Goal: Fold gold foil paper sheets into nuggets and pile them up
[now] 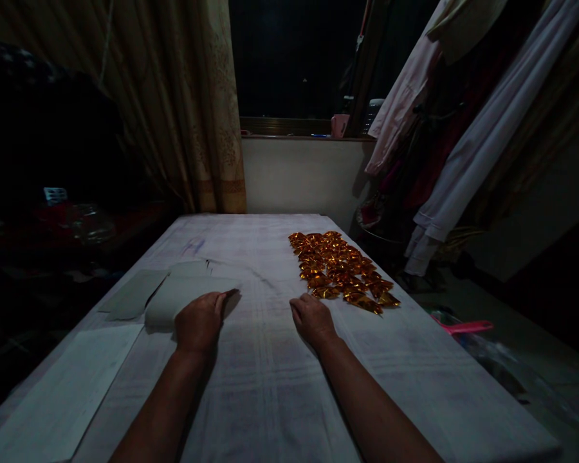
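My left hand point(200, 325) is closed on a pale, curled sheet of paper point(166, 302), whose left edge bends up off the table. A dark tip shows past its fingers, too dim to name. My right hand point(312, 318) rests on the tablecloth with its fingers pinched together; whether anything is between them I cannot make out. Just beyond it, several shiny gold folded foil pieces point(338, 267) lie in close rows. More pale sheets point(135, 294) lie under and beside my left hand.
A white sheet point(62, 392) lies along the left edge of the table, which has a pale checked cloth point(251, 399). A pink mug point(339, 125) stands on the windowsill. Clothes point(482, 148) hang at the right, above a pink-handled object point(468, 326). A curtain point(197, 103) hangs at the left.
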`<state>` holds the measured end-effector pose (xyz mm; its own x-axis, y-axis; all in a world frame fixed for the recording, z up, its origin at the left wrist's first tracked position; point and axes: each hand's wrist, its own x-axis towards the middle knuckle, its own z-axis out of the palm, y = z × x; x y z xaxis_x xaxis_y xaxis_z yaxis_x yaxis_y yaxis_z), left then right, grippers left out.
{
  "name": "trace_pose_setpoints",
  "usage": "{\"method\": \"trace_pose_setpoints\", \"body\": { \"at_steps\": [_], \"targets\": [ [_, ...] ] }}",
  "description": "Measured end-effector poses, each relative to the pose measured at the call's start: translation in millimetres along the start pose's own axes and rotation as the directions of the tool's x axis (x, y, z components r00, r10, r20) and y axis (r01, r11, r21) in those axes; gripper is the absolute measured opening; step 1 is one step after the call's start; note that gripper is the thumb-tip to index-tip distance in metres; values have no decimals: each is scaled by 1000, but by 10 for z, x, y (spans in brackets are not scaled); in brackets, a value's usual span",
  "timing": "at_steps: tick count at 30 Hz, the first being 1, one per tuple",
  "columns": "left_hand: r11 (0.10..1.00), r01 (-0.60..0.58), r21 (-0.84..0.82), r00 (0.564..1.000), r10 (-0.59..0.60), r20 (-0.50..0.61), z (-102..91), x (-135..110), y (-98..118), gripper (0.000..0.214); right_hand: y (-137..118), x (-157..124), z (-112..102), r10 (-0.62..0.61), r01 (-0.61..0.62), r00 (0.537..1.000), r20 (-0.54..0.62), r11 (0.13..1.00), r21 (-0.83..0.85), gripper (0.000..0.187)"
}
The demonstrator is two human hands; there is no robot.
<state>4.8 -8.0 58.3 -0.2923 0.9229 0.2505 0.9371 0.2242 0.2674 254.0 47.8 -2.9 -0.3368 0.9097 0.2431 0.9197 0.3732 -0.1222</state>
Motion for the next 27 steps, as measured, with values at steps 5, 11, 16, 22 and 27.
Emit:
{"method": "trace_pose_setpoints", "body": {
  "at_steps": [5,11,16,22,27],
  "targets": [
    [996,73,50,996,-70,-63,-152,232,-196,37,11,3,19,-2,2,1000,-6,1000,19,22],
    [959,278,54,961,-277,-26,-215,439,-457,36,17,1,20,-2,3,1000,-14,999,37,21],
    [953,302,28,953,-302,17,-234,467,-533,37,18,-15,12,-3,3,1000,-14,999,43,21],
    [961,276,16,961,-276,26,-426,560,-559,36,17,-30,2,-5,6,1000,-13,998,57,21],
    [967,253,14,967,-253,-27,-538,548,-390,35,22,-33,-4,-4,5,1000,-20,998,70,21]
  ]
}}
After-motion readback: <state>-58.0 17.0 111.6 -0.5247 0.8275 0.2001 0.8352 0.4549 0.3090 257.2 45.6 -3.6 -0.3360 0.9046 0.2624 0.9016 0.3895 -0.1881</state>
